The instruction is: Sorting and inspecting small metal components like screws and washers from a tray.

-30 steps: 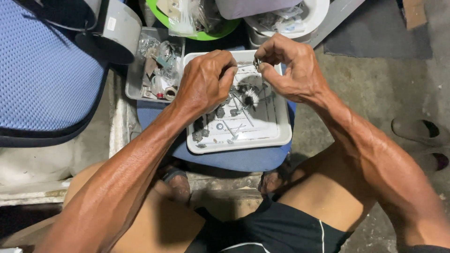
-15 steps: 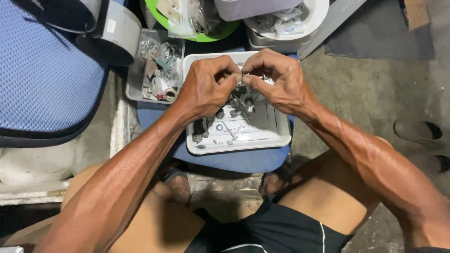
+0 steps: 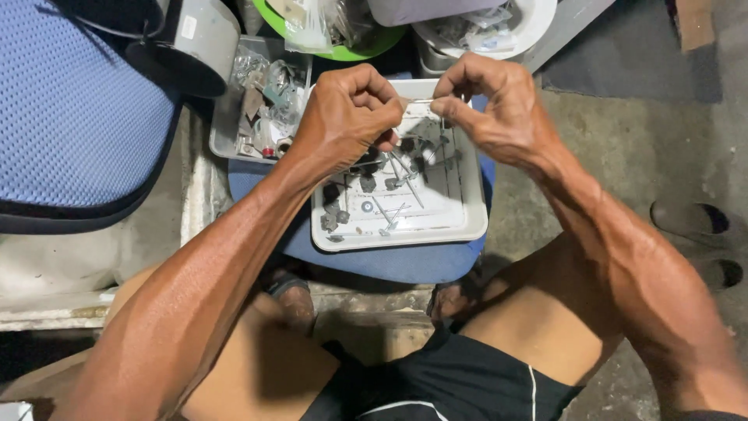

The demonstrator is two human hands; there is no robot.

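Fingers (image 3: 393, 117) of both hands pinch thin metal rod (image 3: 421, 100), ends hidden

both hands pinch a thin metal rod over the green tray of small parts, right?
Not quite: the tray under the hands is white, not green, as the head view shows. The left hand and right hand do pinch a thin metal rod over it.

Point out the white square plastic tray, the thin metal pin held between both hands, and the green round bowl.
white square plastic tray (image 3: 460, 226): head view, bare right wall.
thin metal pin (image 3: 421, 100): head view, exposed middle between the fingertips.
green round bowl (image 3: 366, 48): head view, front rim.
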